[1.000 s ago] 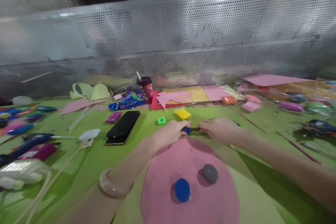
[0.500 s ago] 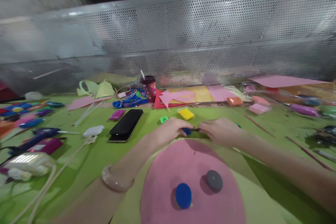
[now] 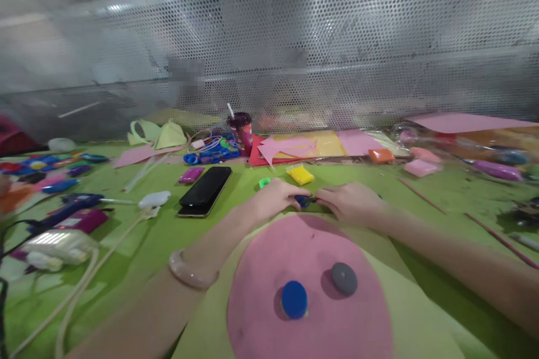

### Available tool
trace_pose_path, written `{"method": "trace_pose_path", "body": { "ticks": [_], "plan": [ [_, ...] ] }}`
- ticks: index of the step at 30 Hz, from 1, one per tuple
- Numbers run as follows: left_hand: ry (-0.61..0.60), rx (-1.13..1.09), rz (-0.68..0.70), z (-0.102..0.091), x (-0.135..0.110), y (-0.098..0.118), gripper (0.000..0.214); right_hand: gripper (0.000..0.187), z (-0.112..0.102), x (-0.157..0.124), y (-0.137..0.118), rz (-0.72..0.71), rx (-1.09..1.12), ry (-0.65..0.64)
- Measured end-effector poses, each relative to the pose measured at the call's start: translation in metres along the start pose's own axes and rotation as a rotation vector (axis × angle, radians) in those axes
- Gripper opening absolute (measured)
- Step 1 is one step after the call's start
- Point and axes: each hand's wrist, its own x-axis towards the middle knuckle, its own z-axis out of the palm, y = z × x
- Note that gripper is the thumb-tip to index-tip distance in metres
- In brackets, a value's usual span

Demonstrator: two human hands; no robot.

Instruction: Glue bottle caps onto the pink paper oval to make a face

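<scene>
Beyond the top of a pink paper disc (image 3: 311,252), my two hands work close together. My left hand (image 3: 274,197), a pale bangle on its wrist, is closed on a small blue cap (image 3: 302,201). Bent fingers of my right hand (image 3: 346,202) pinch a thin dark tool (image 3: 312,199) that meets the cap; its kind is too small to make out. On the disc lie a blue bottle cap (image 3: 294,299) and a grey round cap (image 3: 344,279). Pale yellow paper (image 3: 415,303) lies under the disc.
A black phone (image 3: 205,190), green cap ring (image 3: 264,182) and yellow packet (image 3: 300,174) lie near my hands. Further off stand a lidded cup (image 3: 241,133) and a perforated metal panel (image 3: 320,61). At left are a glue gun (image 3: 69,207) and cables (image 3: 80,291).
The whole view has shifted slightly, with things sitting a little higher. My hands keep the same hold on the blue cap and the thin dark tool.
</scene>
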Motion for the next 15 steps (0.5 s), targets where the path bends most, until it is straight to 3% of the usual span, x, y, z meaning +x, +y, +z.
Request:
{"method": "trace_pose_path", "body": {
  "ticks": [9,15],
  "plan": [
    [-0.012,-0.02,-0.04,-0.0009,-0.002,0.0031,0.039,0.024,-0.0011,-0.0031,0.0015,0.016,0.005,-0.006],
    [-0.014,-0.009,0.011,0.0011,-0.0019,0.0001,0.039,0.019,0.0,-0.0014,-0.0046,0.011,-0.033,0.004]
  ]
}}
